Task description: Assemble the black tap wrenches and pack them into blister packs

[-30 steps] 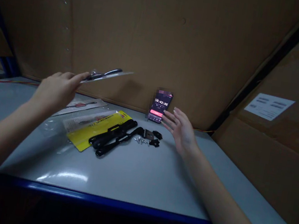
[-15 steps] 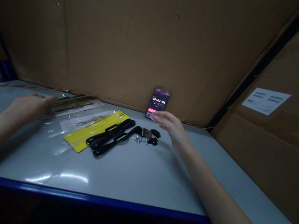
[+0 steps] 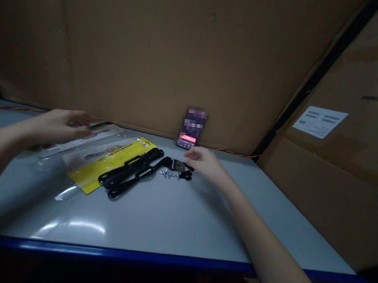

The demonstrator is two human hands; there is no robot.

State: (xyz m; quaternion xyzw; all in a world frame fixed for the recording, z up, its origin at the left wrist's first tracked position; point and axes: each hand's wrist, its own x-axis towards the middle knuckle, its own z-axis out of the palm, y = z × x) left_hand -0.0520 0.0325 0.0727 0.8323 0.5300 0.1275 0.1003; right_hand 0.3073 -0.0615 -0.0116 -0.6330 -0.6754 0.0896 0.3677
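Note:
My left hand (image 3: 64, 126) is over clear plastic packaging (image 3: 55, 148) at the left, with a gap between its thumb and fingers. Beside it, a yellow card (image 3: 84, 177) lies partly under black handle-shaped bars (image 3: 134, 169). My right hand (image 3: 205, 163) is low over a group of small parts, its fingers bent and close together; anything in them is hidden. Just left of this hand are a dark metal plate (image 3: 178, 166), a small black piece (image 3: 186, 175) and several silver screws (image 3: 169, 174). Another black piece is partly covered by the hand.
A phone (image 3: 191, 130) with a lit screen leans upright against the cardboard wall (image 3: 135, 47) behind. To the right stands a large carton (image 3: 329, 183) with a white label (image 3: 319, 122). The grey tabletop (image 3: 179, 226) has a blue front edge (image 3: 121, 254); wires run along the back.
My right hand has come away from the phone's screen and down to the small parts, its fingers more bent. My left hand has shifted right across the plastic packaging. The view has turned slightly right.

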